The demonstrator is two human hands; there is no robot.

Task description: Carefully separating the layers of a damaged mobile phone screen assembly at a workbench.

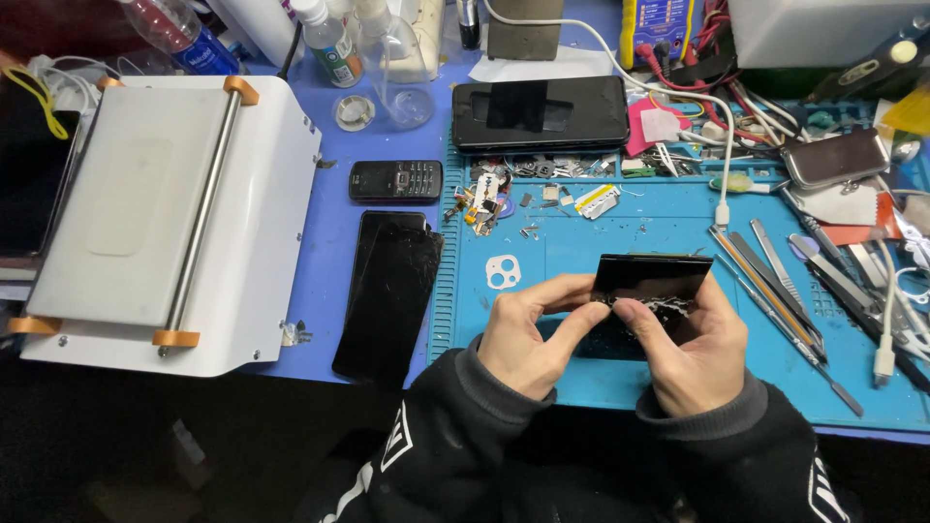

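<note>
1. Holding a black phone panel (651,281) in both hands, I keep it just above the blue work mat (620,368), its far edge tilted up and away from me.
2. My left hand (531,334) has its fingers curled narrow, thumb and forefinger pinching at the near left part of the panel, where a patch of cracked, splintered glass shows pale.
3. My right hand (690,353) grips the panel from the right and underneath, thumb pressed on top just beside the broken patch, the other fingers wrapped behind it.
4. Both thumbs nearly meet over the shattered spot; I cannot tell whether a loose shard sits between them.
5. To my left, half off the mat, lies a second dark phone screen (387,295), badly cracked, and beyond it a small black keypad phone (395,180).
6. A white camera-lens frame (502,272) rests on the mat just left of my left hand.
7. A larger black phone (540,112) lies face up at the far edge of the mat, with small screws and parts scattered just below it.
8. Metal pry tools and tweezers (775,291) lie in a row to the right of my right hand.
9. A white flat machine with a steel roller bar (155,213) fills the far left of the bench.
</note>
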